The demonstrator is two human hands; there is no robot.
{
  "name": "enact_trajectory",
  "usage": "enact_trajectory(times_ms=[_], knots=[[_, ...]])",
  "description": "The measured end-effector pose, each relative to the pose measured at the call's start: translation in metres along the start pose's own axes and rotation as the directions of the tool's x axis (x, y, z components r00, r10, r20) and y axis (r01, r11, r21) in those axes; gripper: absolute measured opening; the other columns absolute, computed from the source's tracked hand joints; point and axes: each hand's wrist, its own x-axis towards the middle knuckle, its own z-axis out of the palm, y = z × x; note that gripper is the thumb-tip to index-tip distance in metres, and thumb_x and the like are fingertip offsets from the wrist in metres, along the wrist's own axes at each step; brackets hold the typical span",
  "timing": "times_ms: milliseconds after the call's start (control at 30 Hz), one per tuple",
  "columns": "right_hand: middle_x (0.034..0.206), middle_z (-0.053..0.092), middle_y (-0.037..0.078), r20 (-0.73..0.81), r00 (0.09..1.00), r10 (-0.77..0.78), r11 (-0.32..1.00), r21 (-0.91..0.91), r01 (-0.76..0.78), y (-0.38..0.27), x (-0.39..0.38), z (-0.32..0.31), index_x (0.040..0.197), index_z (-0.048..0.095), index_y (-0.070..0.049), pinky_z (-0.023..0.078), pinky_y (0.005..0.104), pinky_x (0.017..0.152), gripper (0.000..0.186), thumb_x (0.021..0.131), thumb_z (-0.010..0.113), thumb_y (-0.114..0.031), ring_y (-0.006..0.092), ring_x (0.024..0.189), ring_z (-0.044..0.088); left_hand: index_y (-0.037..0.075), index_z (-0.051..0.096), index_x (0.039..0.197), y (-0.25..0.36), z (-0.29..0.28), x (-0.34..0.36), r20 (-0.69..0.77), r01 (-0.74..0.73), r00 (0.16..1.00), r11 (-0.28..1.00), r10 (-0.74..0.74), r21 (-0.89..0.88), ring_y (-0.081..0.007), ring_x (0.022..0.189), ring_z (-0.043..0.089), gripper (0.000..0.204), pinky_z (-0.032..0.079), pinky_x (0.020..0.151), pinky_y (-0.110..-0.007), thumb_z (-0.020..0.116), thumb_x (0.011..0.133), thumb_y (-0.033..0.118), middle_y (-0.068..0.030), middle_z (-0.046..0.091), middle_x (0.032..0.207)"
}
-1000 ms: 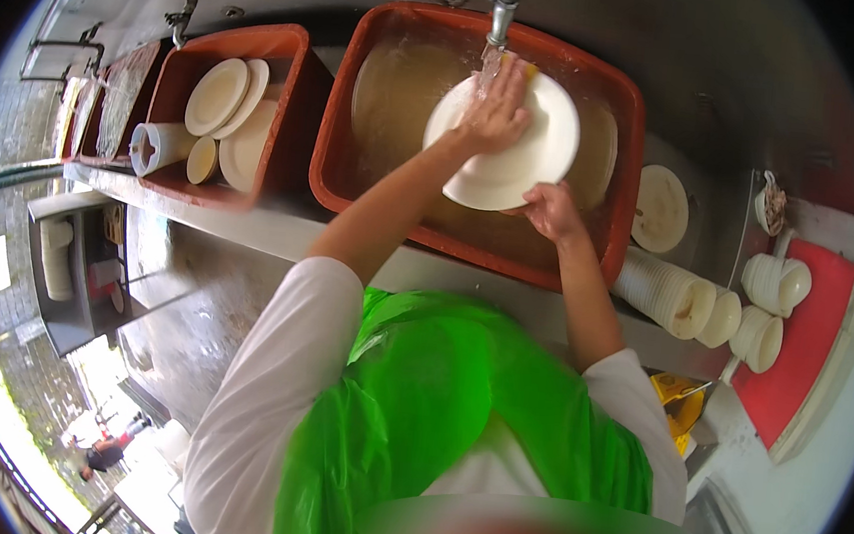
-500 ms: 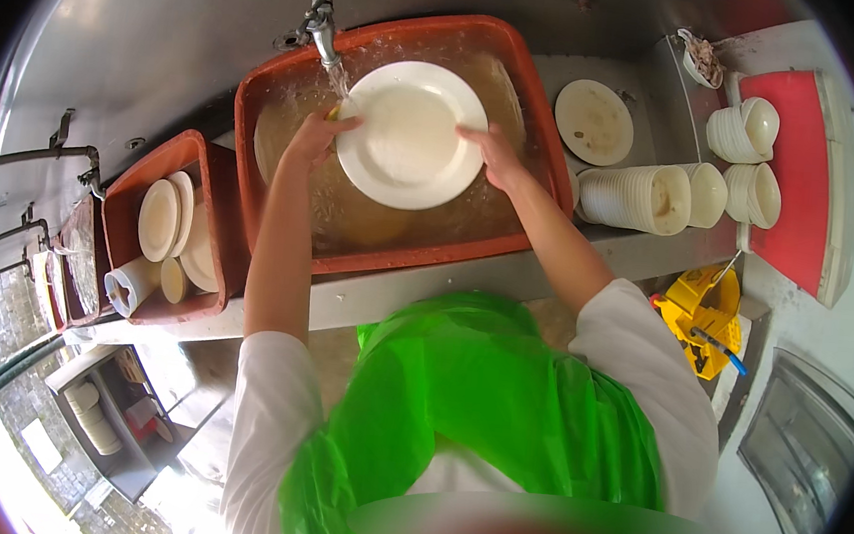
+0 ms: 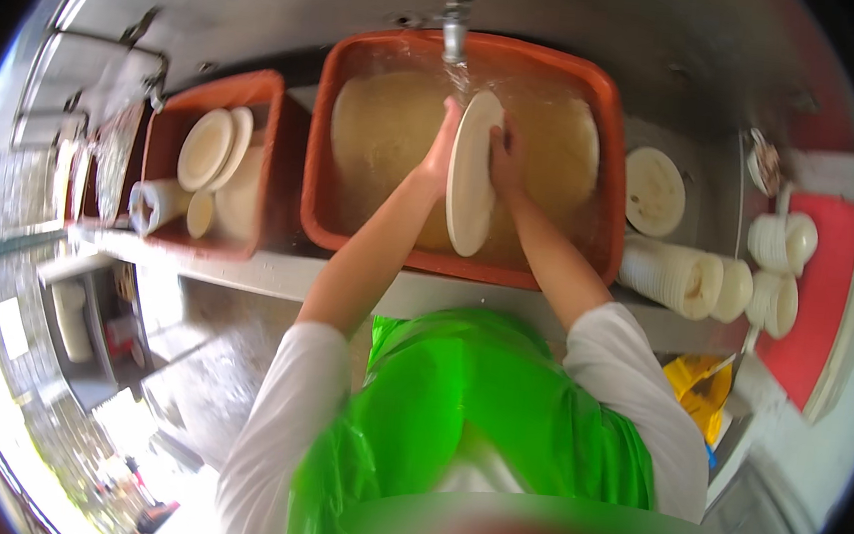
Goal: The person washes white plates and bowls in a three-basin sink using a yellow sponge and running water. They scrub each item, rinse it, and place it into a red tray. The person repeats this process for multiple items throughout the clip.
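Observation:
I hold a white plate [image 3: 469, 190] nearly on edge above a large orange tub [image 3: 316, 178] of murky water. My left hand [image 3: 440, 146] is at its left side, thumb pointing up, its fingers partly hidden behind the plate. My right hand [image 3: 506, 153] grips the right side, fingers bent against it. Just above the plate, water runs from a metal tap [image 3: 455, 33]. Whether a sponge is in either hand I cannot tell.
A smaller orange tub [image 3: 272, 144] holds several plates and containers at left. At right are a dirty plate [image 3: 657, 190], stacked bowls [image 3: 669, 281], a red board [image 3: 825, 308] and a yellow bucket [image 3: 700, 394]. A blurred person [image 3: 157, 517] is far off at lower left.
The plate went from lying face up, rubbed by my left hand, to being held at both sides, and has now turned almost edge-on. The camera's view has shifted too.

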Motion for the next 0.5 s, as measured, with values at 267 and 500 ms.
enact_trajectory(times_ms=[267,500], knots=[[0.144,0.050,0.027,-0.163,0.975,0.153,0.843,-0.493,-0.215,0.054,0.040,-0.073,0.139,0.050,0.007,0.035,0.0437,0.113,0.074,0.095,0.063,-0.051,0.0374,0.134,0.048,-0.002,0.067,0.121,0.017,-0.063,0.017,-0.105,-0.073,0.978,0.762,0.182,0.643,-0.0276,0.101,0.070,0.058,0.054,0.092,-0.040,0.072,0.087,0.046,-0.0161,0.072,0.111],[0.139,0.057,0.019,0.112,0.887,0.448,0.855,-0.344,-0.388,0.092,0.059,-0.121,0.142,0.050,-0.001,0.039,0.0415,0.110,0.069,0.098,0.058,-0.053,0.0329,0.128,0.053,-0.003,0.069,0.117,0.007,-0.085,0.008,-0.391,0.163,0.820,0.484,0.419,0.860,-0.0354,0.100,0.069,0.051,0.053,0.090,-0.044,0.071,0.087,0.037,-0.0246,0.072,0.102]])
